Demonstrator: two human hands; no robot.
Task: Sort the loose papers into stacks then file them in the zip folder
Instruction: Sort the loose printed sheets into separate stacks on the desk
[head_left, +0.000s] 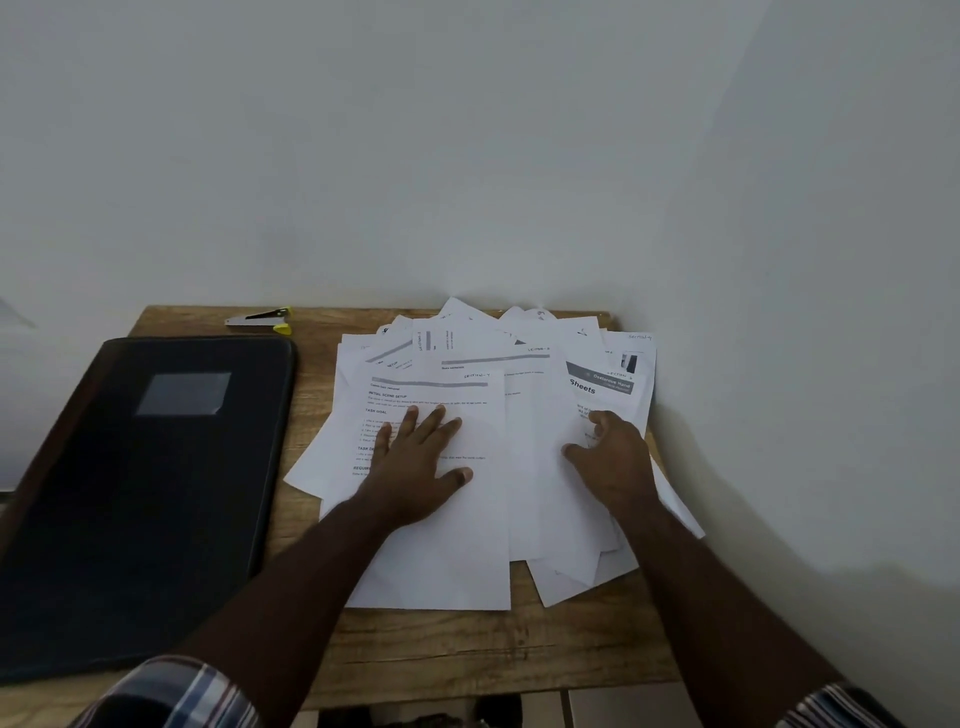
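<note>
A messy spread of loose white printed papers (483, 545) covers the right half of the wooden table (467, 654). My left hand (415, 467) lies flat with straight fingers on the top sheet headed with a grey bar. My right hand (615, 457) rests on the right side of the pile with fingers bent down onto a sheet; whether it pinches the paper is unclear. The black zip folder (140, 499) lies shut on the table's left side, apart from both hands.
A small stapler (262, 319) with yellow parts lies at the table's back edge, behind the folder. White walls (779, 312) close in behind and to the right of the table. The table's front edge runs just below the papers.
</note>
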